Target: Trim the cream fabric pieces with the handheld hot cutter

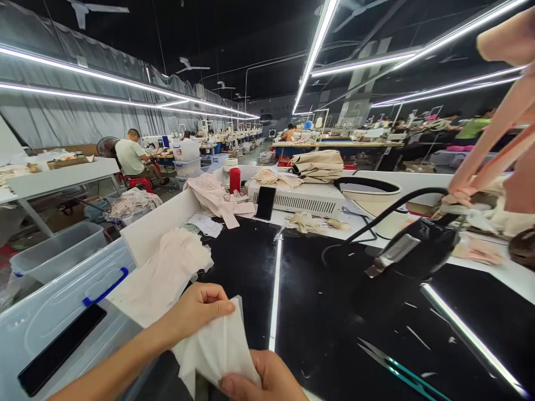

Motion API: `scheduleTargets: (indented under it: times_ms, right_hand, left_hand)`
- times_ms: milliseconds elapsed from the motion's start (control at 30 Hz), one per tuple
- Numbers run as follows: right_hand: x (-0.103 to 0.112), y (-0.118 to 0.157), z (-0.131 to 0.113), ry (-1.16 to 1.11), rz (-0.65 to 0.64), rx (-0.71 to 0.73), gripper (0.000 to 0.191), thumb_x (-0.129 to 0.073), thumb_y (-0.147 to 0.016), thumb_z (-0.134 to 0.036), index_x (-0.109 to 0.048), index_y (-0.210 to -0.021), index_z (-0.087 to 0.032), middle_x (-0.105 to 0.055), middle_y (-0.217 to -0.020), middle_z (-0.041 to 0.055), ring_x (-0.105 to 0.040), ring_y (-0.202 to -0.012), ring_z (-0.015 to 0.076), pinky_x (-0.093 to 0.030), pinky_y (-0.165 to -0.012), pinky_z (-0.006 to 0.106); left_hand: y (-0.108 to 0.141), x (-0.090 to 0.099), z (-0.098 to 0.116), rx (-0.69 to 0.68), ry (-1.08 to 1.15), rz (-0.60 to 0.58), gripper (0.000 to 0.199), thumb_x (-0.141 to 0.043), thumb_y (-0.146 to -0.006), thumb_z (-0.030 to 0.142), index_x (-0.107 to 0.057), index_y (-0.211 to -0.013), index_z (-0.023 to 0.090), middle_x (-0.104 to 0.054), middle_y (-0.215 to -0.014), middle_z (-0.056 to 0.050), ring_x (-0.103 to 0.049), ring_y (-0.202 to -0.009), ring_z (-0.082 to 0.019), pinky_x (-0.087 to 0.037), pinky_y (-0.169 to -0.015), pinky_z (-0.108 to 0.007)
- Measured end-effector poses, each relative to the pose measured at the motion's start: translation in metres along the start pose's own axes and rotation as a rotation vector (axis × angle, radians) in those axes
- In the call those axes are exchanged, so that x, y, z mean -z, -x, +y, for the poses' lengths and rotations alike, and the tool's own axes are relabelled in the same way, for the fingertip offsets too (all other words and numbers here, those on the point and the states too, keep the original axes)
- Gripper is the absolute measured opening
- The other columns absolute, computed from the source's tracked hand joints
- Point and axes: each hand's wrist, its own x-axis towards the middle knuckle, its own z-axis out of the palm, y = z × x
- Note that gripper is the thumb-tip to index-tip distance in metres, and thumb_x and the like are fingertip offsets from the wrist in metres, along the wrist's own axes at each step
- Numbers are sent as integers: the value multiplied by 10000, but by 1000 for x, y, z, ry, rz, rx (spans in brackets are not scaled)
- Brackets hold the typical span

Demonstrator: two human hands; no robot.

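Observation:
Between my two hands is a piece of thin white fabric (221, 342) with a seam or strip running down its middle. My left hand (200, 312) pinches its upper end between thumb and bent fingers. Lower down, near the bottom of the view, my right hand (267, 379) grips the other end, thumb on top. The fabric hangs loose to the left in a pointed flap. Just beyond my left hand lies a heap of pale pink fabric pieces (167, 270). Thread snips with teal handles (401, 370) lie on the black tabletop (326, 323) to the right.
A phone (265, 203) leans against a white vented box (301, 197); a dark phone-like slab (62, 348) lies on a clear bin lid. At right stand a black-covered device (418, 248) with a cable and hanging peach fabric (489, 133). A seated person (134, 159) works at far left.

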Motion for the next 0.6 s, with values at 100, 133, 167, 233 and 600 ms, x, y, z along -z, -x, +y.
scheduleTargets:
  times_ms: [100, 133, 167, 233, 600]
  right_hand:
    - [30, 4, -13, 289, 234, 106, 315, -584, -917, -460, -682, -752, -211, -589, -629, -15, -520, -514, 123, -397, -508, 234]
    - [42, 5, -18, 447, 347, 169, 315, -526, -955, -421, -715, -800, -222, -622, -652, -5, -564, -537, 140, -441, -531, 241]
    - [55, 5, -22, 552, 448, 210, 325, -491, -979, -389, -738, -837, -231, -663, -703, 15, -618, -601, 167, -492, -595, 264]
    - [79, 2, -26, 695, 587, 255, 331, -442, -1005, -325, -766, -1017, -256, -743, -914, 62, -701, -827, 230, -559, -793, 336]
    - [116, -1, -1, 1173, 709, 265, 740, -335, -782, 128, -671, -1345, -215, -675, -1398, 114, -594, -1323, 297, -534, -1070, 498]
  left_hand:
    - [-19, 3, 16, -158, -111, 43, 387, -681, -853, 513, -631, -679, 171, -530, -634, 32, -443, -602, -114, -320, -561, -231]
    - [-25, 3, 21, -240, -168, 76, 366, -672, -887, 493, -663, -703, 177, -575, -677, 21, -492, -642, -124, -357, -595, -235]
    - [-30, 2, 25, -343, -246, 111, 356, -645, -936, 479, -696, -741, 186, -615, -729, 9, -540, -686, -133, -389, -632, -239]
    - [-37, -4, 28, -630, -477, 153, 402, -532, -1041, 485, -744, -836, 210, -672, -821, -12, -608, -751, -145, -434, -687, -248]
    - [-51, -44, -27, -1016, -968, -58, 204, -594, -1045, 345, -691, -1124, 185, -744, -1108, -59, -694, -1031, -228, -545, -909, -373]
